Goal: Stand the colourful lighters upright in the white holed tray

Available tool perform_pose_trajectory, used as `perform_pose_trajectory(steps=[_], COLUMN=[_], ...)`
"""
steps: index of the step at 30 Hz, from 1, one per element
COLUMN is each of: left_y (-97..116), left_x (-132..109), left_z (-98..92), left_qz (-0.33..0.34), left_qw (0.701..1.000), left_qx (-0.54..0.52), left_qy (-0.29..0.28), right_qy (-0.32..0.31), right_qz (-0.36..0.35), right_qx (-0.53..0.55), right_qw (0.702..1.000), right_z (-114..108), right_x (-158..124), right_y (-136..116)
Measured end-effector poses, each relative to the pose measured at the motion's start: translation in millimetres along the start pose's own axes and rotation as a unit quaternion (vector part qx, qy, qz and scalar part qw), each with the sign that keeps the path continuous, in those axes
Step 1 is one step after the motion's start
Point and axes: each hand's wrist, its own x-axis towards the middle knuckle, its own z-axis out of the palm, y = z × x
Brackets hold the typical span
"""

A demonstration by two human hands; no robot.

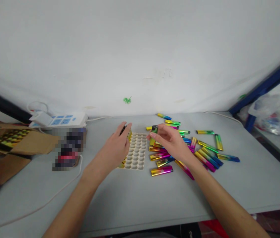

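Note:
A white tray (pixel 138 151) with rows of round holes lies on the table in front of me. My left hand (pixel 116 145) reaches over its left side, thumb and index finger closed about a black-topped lighter (pixel 123 129) at the far end. Yellow lighter sides show in the holes beneath that hand, partly hidden by it. My right hand (pixel 171 140) pinches a green-yellow lighter (pixel 152 140) upright just past the tray's right edge. Below and around the right hand, a loose pile of shiny coloured lighters (pixel 162 171) lies flat.
At the left stands an open cardboard box (pixel 38 142) holding several upright lighters. Behind it a white power strip (pixel 68 119) rests near the wall, and a pixelated item (pixel 70 148) lies in front. A white cable (pixel 53 195) crosses the left side. Plastic bags (pixel 276 112) sit beyond the right-hand blue post.

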Motion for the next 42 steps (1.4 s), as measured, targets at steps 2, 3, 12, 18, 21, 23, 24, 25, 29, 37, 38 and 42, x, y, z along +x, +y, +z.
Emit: perform_pose_trajectory(steps=[2, 3, 12, 18, 21, 23, 24, 25, 29, 37, 38, 42], left_y=[-1, -1, 5, -3, -20, -31, -36, -40, -46, -50, -50, -51], left_x=[-1, -2, -2, 8, 21, 29, 33, 36, 39, 30, 31, 33], left_z=[1.2, 2.0, -6.3, -28.2, -29.4, -21.5, -15.6, -8.9, 14.8, 27.6, 28.0, 29.2], left_qz=[-0.004, -0.003, -0.029, -0.044, -0.085, -0.128, -0.144, -0.157, -0.176, -0.204, -0.202, -0.201], left_qw=[1.000, 1.000, 0.999, 0.992, 0.973, 0.941, 0.912, 0.874, 0.755, 0.694, 0.697, 0.709], left_qx=[-0.003, -0.004, -0.040, -0.114, -0.196, -0.297, -0.370, -0.447, -0.625, -0.689, -0.686, -0.674], left_qy=[0.010, 0.016, -0.013, 0.033, 0.084, 0.098, 0.104, 0.106, 0.091, 0.048, 0.050, 0.055], right_qy=[-0.017, -0.020, -0.015, -0.044, -0.049, -0.052, -0.055, -0.056, -0.002, 0.036, 0.037, 0.067], right_qz=[0.001, 0.000, 0.012, 0.108, 0.149, 0.179, 0.196, 0.212, 0.217, 0.200, 0.201, 0.175], right_qx=[0.006, 0.002, 0.008, 0.168, 0.218, 0.249, 0.262, 0.269, 0.220, 0.203, 0.208, 0.162], right_qw=[1.000, 1.000, 1.000, 0.979, 0.963, 0.950, 0.943, 0.938, 0.951, 0.958, 0.957, 0.969], right_z=[2, 2, 5, 22, 29, 32, 34, 35, 43, 43, 43, 44], right_x=[0, 0, -1, 0, 3, 5, 7, 8, 11, 9, 8, 8], right_y=[0, 0, 0, 1, 0, 0, -1, -1, -1, 3, 4, 8])
